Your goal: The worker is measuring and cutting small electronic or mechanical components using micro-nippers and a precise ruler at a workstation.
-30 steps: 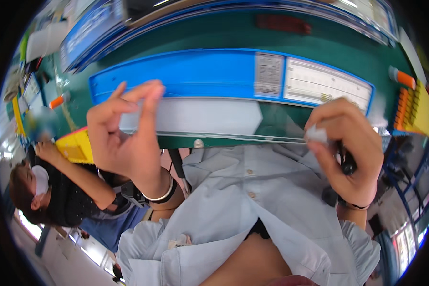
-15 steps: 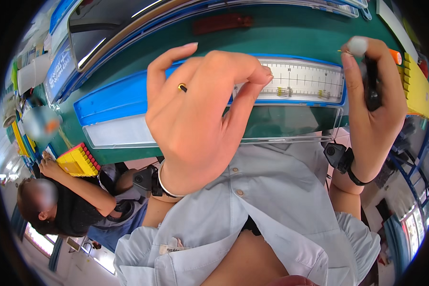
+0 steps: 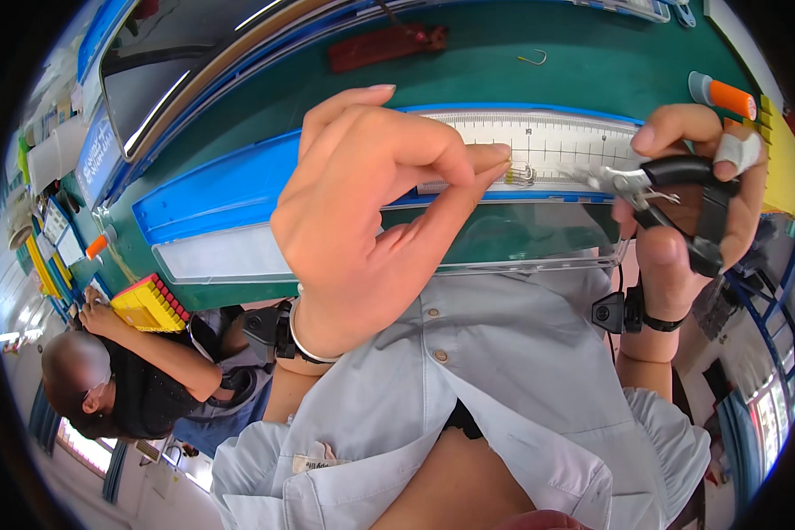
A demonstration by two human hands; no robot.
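Note:
My left hand (image 3: 362,212) hovers over a long blue-edged case with a printed ruler scale (image 3: 574,146); thumb and forefinger are pinched together, and whatever lies between them is too small to make out. Just beside those fingertips, a small cluster of fish hooks (image 3: 523,176) lies on the scale. At the case's right end my right hand (image 3: 738,177) grips small black-handled pliers (image 3: 680,170), their metal jaws blurred and pointing left toward the scale. White tape wraps one of its fingers. The case's transparent lid (image 3: 539,238) extends along the near side.
A single hook (image 3: 532,58) and a dark red tool (image 3: 380,49) lie on the green tabletop (image 3: 481,75). An orange spool (image 3: 733,99) stands by a yellow block (image 3: 782,159) at right. At far left sits another person (image 3: 159,362) near a yellow-and-red rack (image 3: 150,303).
My right hand has turned inward and lowered, bringing the pliers' jaws over the case. A loose hook now shows on the tabletop. My left hand stays pinched, shifted slightly.

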